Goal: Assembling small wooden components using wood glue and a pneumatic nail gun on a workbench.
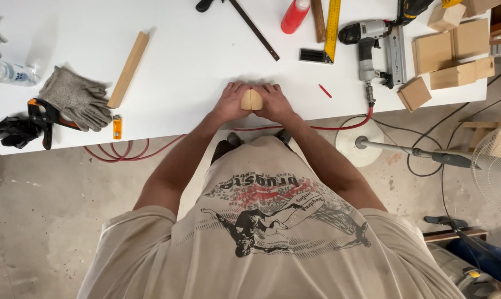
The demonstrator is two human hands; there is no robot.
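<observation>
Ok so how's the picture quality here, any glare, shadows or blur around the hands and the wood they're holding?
Head view: light is even and soft, and the white table is bright, nearly washed out. The left hand, right hand and the two small wood blocks between them are sharp, with only faint shadows. Edges bend slightly toward the corners, and the fan at right looks hazy.

White worktable [195,50], grey concrete floor [45,221], probably a fan [497,166] at right
</observation>
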